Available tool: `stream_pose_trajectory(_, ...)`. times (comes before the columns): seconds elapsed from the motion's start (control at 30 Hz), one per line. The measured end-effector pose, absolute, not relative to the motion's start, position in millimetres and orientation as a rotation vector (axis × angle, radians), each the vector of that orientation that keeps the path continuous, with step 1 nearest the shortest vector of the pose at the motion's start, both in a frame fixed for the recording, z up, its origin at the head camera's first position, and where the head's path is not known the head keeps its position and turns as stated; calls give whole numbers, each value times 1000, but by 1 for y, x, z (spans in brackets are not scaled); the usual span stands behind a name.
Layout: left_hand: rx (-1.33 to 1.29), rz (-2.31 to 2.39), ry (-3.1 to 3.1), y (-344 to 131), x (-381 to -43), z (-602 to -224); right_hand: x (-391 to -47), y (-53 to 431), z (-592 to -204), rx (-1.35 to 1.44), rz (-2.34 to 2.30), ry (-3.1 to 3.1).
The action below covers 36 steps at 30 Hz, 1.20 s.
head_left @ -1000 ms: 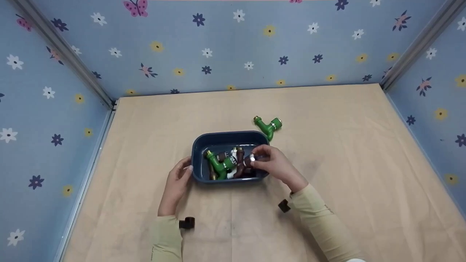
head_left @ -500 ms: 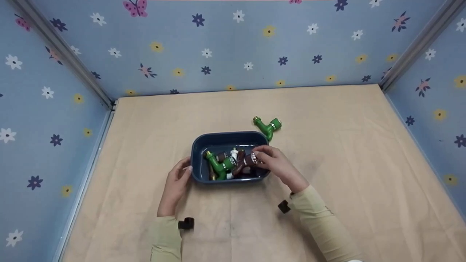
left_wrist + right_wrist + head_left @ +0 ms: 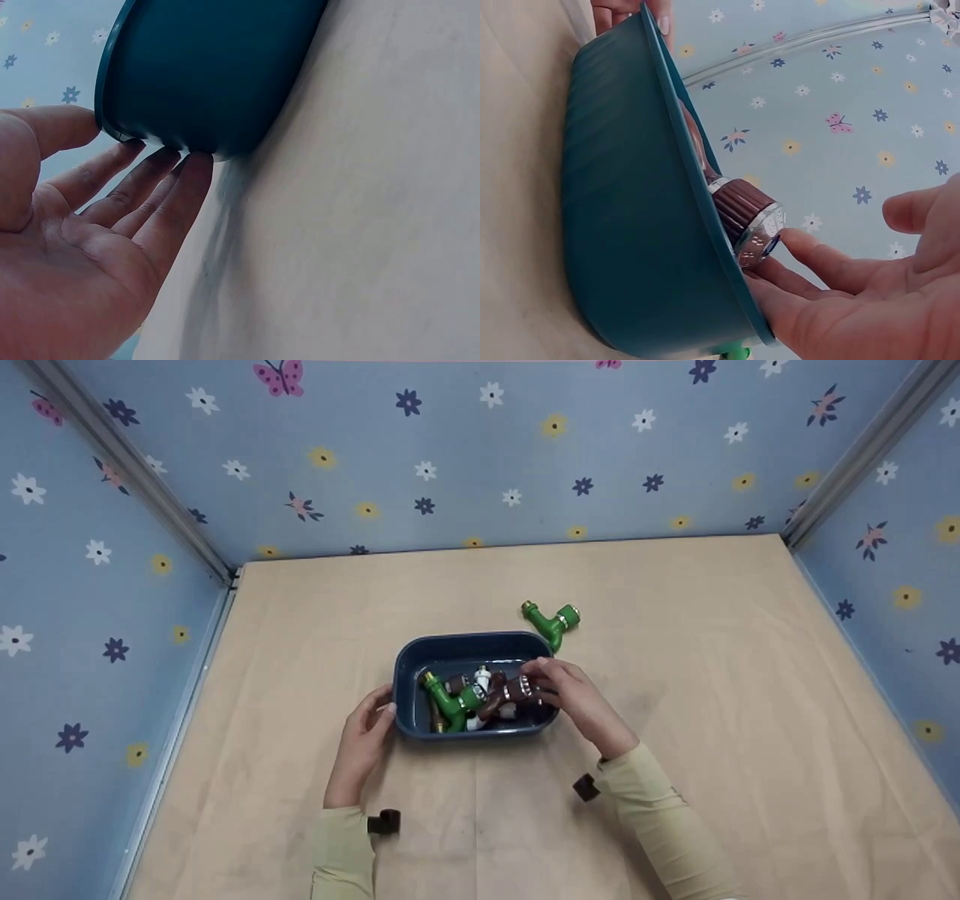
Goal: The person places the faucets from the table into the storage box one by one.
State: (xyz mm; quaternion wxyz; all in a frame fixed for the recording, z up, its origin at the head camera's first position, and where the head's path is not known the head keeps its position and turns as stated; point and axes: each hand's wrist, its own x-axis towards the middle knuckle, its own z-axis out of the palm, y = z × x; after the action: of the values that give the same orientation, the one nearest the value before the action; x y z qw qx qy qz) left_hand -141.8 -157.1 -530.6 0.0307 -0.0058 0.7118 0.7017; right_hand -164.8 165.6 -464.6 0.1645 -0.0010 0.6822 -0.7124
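Observation:
A dark blue tub (image 3: 469, 735) holds several taps. My left hand (image 3: 365, 739) touches the tub's left end, thumb at the rim and straight fingertips against the wall (image 3: 195, 82). At the right end, my right hand (image 3: 579, 701) has its fingers extended over the rim, right at the knob of a brown tap (image 3: 495, 701). In the right wrist view that brown tap (image 3: 742, 210) sticks up above the rim, and the thumb stands apart from it. Beside it in the tub lie a green tap (image 3: 450, 701) and a white tap (image 3: 481, 678), partly covered. More brown parts show underneath.
Another green tap (image 3: 553, 622) lies on the tan cloth just behind the tub's right back corner. Flowered blue panels (image 3: 480, 457) stand at the back and both sides. A small black wrist device (image 3: 386, 822) sits by each sleeve.
The right hand has let go of the brown tap's knob and drawn slightly right. The brown tap has tilted and shifted right, baring its knob. The left hand stays at the tub.

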Motion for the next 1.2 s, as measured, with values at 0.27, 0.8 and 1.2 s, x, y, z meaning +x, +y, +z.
stream_pose_trajectory(0.27, -41, 2137, 2221, -156, -142, -530, -163, 172, -463, -47, -2044, 1931)
stream_pose_trajectory(0.8, -45, 2071, 2208, -152, -135, -502, -158, 177, -463, 1, -2080, 1891)
stream_pose_trajectory(1.2, -63, 2096, 2218, -156, -142, -530, -156, 182, -463, 18, -2174, 1810)
